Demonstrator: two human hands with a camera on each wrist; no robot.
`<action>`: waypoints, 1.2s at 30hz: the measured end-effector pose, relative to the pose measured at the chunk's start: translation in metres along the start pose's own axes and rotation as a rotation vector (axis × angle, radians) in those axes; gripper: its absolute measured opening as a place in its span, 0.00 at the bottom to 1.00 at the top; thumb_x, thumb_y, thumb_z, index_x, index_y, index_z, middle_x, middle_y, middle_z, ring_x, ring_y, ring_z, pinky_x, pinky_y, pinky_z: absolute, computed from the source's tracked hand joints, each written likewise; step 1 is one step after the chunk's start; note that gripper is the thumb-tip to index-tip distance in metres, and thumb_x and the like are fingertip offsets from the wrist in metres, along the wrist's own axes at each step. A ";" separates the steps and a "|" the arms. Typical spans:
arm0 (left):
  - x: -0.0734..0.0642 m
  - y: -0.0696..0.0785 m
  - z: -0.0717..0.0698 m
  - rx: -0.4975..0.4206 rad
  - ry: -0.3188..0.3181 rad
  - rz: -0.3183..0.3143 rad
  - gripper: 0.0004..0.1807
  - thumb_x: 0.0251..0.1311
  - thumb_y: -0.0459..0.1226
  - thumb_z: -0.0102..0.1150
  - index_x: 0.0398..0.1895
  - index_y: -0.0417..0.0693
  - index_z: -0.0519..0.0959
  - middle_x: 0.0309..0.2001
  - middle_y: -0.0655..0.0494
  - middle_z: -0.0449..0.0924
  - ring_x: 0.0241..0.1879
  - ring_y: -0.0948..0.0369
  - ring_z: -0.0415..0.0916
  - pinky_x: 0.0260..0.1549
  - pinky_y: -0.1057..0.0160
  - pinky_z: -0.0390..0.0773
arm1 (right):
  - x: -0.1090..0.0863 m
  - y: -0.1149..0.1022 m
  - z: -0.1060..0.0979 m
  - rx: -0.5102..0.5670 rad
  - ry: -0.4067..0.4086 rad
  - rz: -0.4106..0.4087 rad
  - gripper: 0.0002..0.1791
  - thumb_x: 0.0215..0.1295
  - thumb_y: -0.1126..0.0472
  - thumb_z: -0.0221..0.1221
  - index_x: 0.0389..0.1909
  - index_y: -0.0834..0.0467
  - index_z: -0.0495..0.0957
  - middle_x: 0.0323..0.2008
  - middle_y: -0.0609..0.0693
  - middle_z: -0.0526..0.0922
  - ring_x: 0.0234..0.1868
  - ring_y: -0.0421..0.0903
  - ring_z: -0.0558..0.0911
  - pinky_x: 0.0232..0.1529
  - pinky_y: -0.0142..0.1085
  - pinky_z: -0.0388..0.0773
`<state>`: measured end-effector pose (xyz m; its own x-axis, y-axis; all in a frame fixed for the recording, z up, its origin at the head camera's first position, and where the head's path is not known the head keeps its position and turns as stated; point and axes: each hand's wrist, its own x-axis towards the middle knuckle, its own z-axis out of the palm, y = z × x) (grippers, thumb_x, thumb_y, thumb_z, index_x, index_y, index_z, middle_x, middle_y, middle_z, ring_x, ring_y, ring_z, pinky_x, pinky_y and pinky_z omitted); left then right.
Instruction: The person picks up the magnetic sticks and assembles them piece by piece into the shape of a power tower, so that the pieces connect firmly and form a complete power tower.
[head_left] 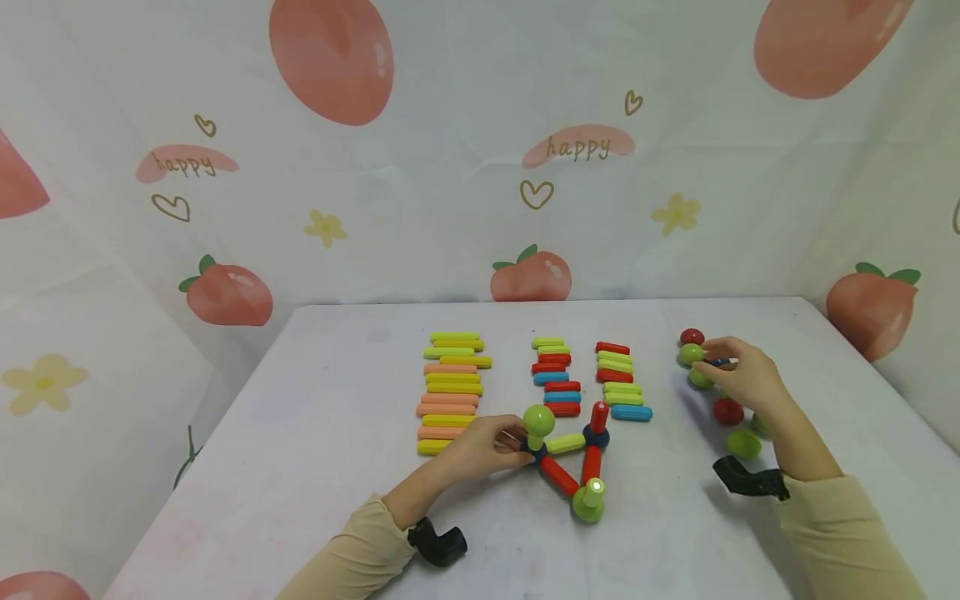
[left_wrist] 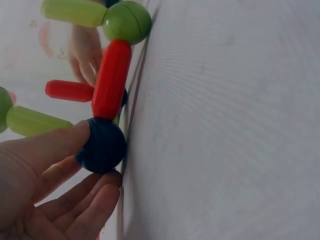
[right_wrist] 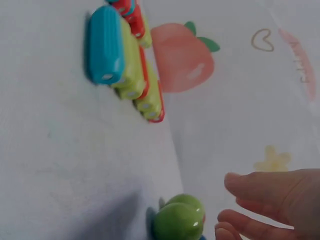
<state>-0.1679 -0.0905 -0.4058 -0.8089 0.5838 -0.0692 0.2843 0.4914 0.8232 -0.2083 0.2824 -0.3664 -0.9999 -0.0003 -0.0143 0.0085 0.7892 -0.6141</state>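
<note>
My left hand [head_left: 487,450] grips a dark blue ball [left_wrist: 103,145] at the left corner of a triangular frame, with the thumb on one side and fingers below. The frame joins red rods [head_left: 558,477] and a light green rod [head_left: 566,443], with another dark blue ball [head_left: 596,437] and a green ball [head_left: 588,505] at the other corners. Short rods stand on the corners, and a green ball [head_left: 538,420] tops the left one. My right hand [head_left: 742,375] hovers beside the green balls [head_left: 691,355] at the right, thumb and fingers apart; a dark blue ball partly shows behind its fingers.
Yellow, green and orange long rods [head_left: 453,388] lie stacked in a column behind my left hand. Two columns of short rods [head_left: 562,397] in red, green and blue lie farther right. Red balls [head_left: 727,411] and a green dish-like piece [head_left: 744,443] sit near the right forearm.
</note>
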 end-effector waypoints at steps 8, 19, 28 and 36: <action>0.000 0.000 0.000 -0.004 0.001 0.000 0.14 0.55 0.35 0.63 0.46 0.44 0.77 0.46 0.48 0.81 0.45 0.56 0.81 0.41 0.70 0.81 | 0.005 0.009 0.008 -0.073 -0.047 0.020 0.29 0.58 0.59 0.60 0.55 0.73 0.64 0.52 0.74 0.71 0.51 0.69 0.70 0.49 0.59 0.71; 0.000 0.000 0.000 0.003 0.000 -0.005 0.15 0.56 0.34 0.63 0.47 0.44 0.77 0.46 0.49 0.81 0.45 0.56 0.81 0.41 0.69 0.81 | 0.001 -0.004 0.012 -0.057 -0.026 -0.073 0.29 0.57 0.53 0.63 0.53 0.68 0.68 0.49 0.70 0.76 0.45 0.62 0.74 0.43 0.52 0.75; 0.001 0.000 0.000 0.008 0.003 -0.011 0.14 0.55 0.35 0.63 0.46 0.45 0.78 0.46 0.49 0.81 0.44 0.56 0.81 0.41 0.70 0.81 | -0.032 -0.054 0.013 0.274 -0.210 -0.498 0.22 0.58 0.65 0.62 0.53 0.63 0.70 0.44 0.47 0.80 0.34 0.37 0.76 0.35 0.26 0.77; 0.001 -0.001 0.000 0.009 0.001 -0.013 0.15 0.55 0.34 0.63 0.46 0.44 0.77 0.46 0.49 0.81 0.45 0.56 0.81 0.41 0.70 0.81 | -0.054 -0.074 0.037 0.503 -0.566 -0.787 0.21 0.54 0.72 0.61 0.50 0.62 0.71 0.42 0.43 0.80 0.31 0.42 0.76 0.31 0.30 0.78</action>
<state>-0.1691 -0.0907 -0.4067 -0.8128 0.5772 -0.0793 0.2785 0.5045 0.8173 -0.1547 0.2018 -0.3493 -0.5784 -0.7790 0.2420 -0.4984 0.1026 -0.8609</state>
